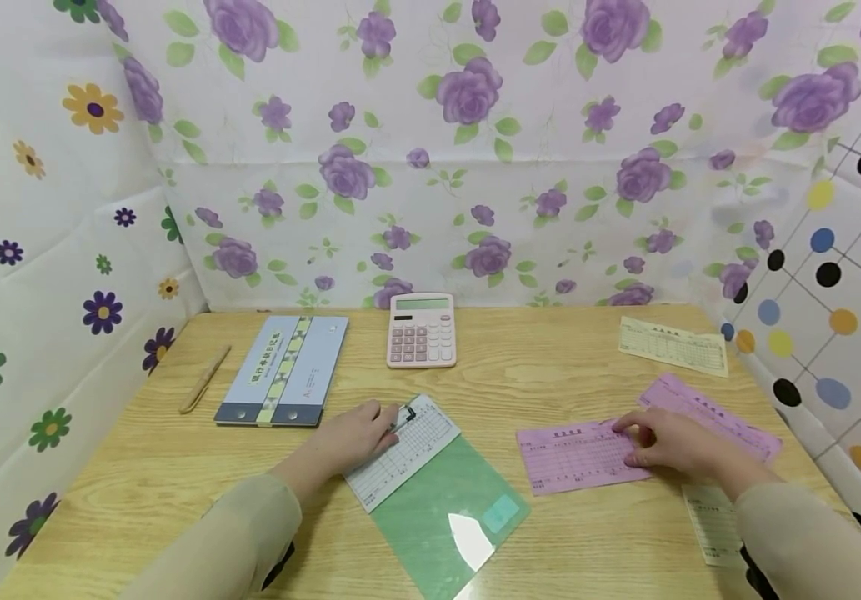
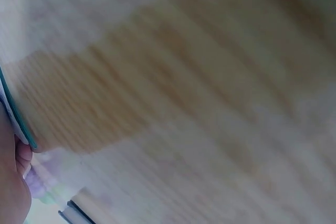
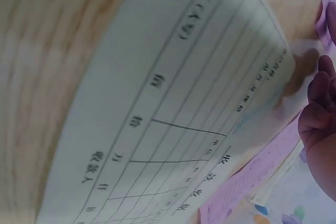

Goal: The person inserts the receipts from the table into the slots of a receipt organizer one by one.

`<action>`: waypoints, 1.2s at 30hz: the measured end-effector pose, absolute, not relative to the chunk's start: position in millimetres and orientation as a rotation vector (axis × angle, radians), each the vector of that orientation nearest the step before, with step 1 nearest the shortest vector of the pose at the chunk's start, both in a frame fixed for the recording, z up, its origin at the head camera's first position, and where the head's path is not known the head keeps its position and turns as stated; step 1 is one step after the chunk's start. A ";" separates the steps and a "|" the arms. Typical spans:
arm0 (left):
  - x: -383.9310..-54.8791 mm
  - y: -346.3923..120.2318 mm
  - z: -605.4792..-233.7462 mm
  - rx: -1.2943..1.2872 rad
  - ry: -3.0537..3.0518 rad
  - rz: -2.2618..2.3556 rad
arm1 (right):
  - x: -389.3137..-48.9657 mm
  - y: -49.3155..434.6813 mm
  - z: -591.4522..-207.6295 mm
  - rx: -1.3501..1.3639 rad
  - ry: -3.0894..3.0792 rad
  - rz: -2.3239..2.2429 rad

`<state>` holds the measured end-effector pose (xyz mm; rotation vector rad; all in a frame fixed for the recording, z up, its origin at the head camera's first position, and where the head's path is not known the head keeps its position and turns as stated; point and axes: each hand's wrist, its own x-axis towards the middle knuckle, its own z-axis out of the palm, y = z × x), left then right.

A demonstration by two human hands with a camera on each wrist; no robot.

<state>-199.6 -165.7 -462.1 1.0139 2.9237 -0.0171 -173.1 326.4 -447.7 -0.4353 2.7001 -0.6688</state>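
Observation:
A green clipboard (image 1: 448, 517) lies at a slant in front of me, with a white printed form (image 1: 406, 454) under its metal clip (image 1: 404, 415). My left hand (image 1: 355, 437) grips its upper left side beside the clip. At the left edge of the left wrist view, curled fingertips (image 2: 23, 153) meet the board's teal edge. My right hand (image 1: 673, 446) holds the right end of a pink receipt slip (image 1: 576, 458) between thumb and index finger. Its other fingers curl in toward the palm in the right wrist view.
A second pink slip (image 1: 700, 412) lies behind the right hand, a yellowish slip (image 1: 673, 346) farther back. Another pale receipt (image 1: 708, 521) sits under the right forearm. A calculator (image 1: 421, 329), a blue-grey account book (image 1: 283, 367) and a tan pen (image 1: 205, 379) occupy the back and left.

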 end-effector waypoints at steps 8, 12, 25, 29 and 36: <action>-199.5 -164.9 -460.3 0.983 2.914 -0.024 | -172.9 325.8 -450.5 -0.437 2.726 -0.669; -199.6 -165.2 -461.0 0.987 2.928 -0.028 | -172.1 326.1 -451.7 -0.451 2.735 -0.683; -199.1 -165.1 -463.2 0.996 2.934 -0.010 | -163.2 318.1 -448.9 -0.326 2.711 -0.861; -199.4 -165.7 -464.0 0.989 2.936 0.004 | -164.9 314.3 -446.8 -0.246 2.691 -0.975; -200.2 -166.1 -465.1 0.983 2.933 0.013 | -171.7 312.2 -447.3 -0.202 2.738 -1.061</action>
